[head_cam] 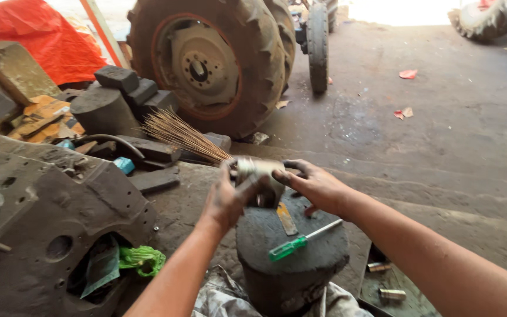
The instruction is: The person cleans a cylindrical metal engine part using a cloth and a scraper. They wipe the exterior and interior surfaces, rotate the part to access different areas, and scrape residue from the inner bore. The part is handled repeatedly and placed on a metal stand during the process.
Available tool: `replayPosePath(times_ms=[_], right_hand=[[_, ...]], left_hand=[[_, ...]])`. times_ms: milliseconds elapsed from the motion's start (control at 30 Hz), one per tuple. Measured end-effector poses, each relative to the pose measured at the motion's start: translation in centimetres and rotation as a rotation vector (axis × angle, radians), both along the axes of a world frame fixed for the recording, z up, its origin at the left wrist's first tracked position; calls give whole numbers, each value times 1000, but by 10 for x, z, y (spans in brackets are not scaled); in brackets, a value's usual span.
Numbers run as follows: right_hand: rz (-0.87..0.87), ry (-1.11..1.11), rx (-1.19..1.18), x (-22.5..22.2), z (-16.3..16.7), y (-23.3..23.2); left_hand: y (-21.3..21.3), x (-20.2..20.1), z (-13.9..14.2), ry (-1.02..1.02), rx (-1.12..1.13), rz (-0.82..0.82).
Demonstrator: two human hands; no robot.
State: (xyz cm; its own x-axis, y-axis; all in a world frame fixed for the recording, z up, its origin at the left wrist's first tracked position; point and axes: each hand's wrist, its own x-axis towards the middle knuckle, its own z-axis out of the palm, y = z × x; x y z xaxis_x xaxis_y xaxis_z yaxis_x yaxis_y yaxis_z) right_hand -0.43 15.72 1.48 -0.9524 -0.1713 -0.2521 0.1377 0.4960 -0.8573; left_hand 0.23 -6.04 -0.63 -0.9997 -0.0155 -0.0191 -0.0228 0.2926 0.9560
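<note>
While both hands are up over a dark round block, they hold a small shiny metal part between them. The left hand has its fingers wrapped around the part's left side. The right hand pinches its right side with thumb and fingers. The part looks blurry. On the block lie a green-handled screwdriver and a flat metal strip. A straw broom lies behind the hands. A big tractor wheel stands farther back.
</note>
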Motion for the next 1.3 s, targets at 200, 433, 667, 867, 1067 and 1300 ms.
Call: replayPosePath(times_ms=[200,433,667,867,1067,1300], right_hand=[[93,-274,-567,16,23,8],[-24,-238,-517,8,45,18],[5,-41,-389,18,39,-16],[-33,37,-428,20,31,-29],[-9,-114,-450,15,36,-21],[-110,-43,-434,19,31,-27]], left_hand=[[19,-11,13,310,238,-190],[11,-9,35,46,220,-264],[-17,-14,32,-163,253,-94],[-28,1,46,-303,385,-140],[-18,14,48,-141,194,-200],[-16,17,46,-130,270,-171]])
